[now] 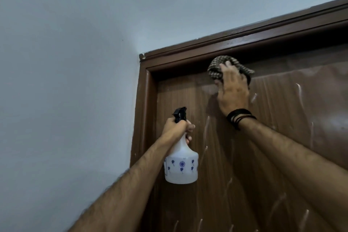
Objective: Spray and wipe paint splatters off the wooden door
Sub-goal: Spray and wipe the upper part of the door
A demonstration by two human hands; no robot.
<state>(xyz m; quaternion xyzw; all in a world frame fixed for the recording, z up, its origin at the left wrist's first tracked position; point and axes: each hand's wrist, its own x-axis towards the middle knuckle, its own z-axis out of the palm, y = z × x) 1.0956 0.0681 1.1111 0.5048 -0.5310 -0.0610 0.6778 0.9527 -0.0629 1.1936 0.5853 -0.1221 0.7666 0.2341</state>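
The brown wooden door (282,147) fills the right half of the head view, streaked with whitish paint splatters (299,92) and drips. High up near the door's top edge, my right hand (232,90) presses a checked cloth (216,68) flat against the wood; the cloth bunches above my fingers. My left hand (177,128) grips the neck of a white spray bottle (181,165) with blue flower prints and a black trigger head (179,114), held upright in front of the door's left side, nozzle pointing left and up.
A dark brown door frame (146,109) runs down the left of the door and across its top (244,37). A pale blue-grey wall (66,81) covers the left and the area above the frame.
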